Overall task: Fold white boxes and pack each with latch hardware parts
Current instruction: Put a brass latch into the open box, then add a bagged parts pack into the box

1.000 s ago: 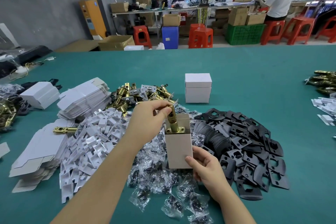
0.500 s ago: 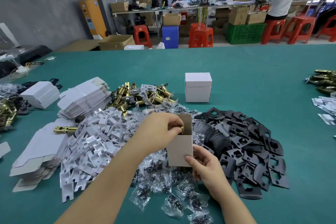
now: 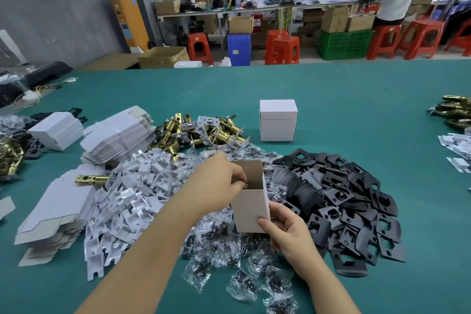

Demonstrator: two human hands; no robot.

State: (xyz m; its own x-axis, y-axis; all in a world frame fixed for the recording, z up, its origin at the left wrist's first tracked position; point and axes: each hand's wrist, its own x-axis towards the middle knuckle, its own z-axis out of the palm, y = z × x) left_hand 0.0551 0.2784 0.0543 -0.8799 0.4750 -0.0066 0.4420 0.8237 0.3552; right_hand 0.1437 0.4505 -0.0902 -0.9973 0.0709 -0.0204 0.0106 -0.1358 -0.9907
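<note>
My right hand (image 3: 285,229) holds an open white box (image 3: 251,208) upright by its lower right corner, above a heap of small clear screw bags (image 3: 229,257). My left hand (image 3: 219,183) has its curled fingertips at the box's open top, on a brass latch (image 3: 246,185) that is almost wholly sunk inside; only a glint of brass shows. A closed white box (image 3: 278,120) stands farther back. Loose brass latches (image 3: 201,131) lie behind my left hand.
Flat unfolded boxes (image 3: 117,135) and a second stack (image 3: 51,206) lie at the left, with white plastic inserts (image 3: 132,194) beside them. Black strike plates (image 3: 351,199) are piled at the right. More brass parts (image 3: 453,109) sit at the far right edge.
My left hand has pushed the brass latch down from standing out of the box top to almost fully inside. My right hand has kept holding the box.
</note>
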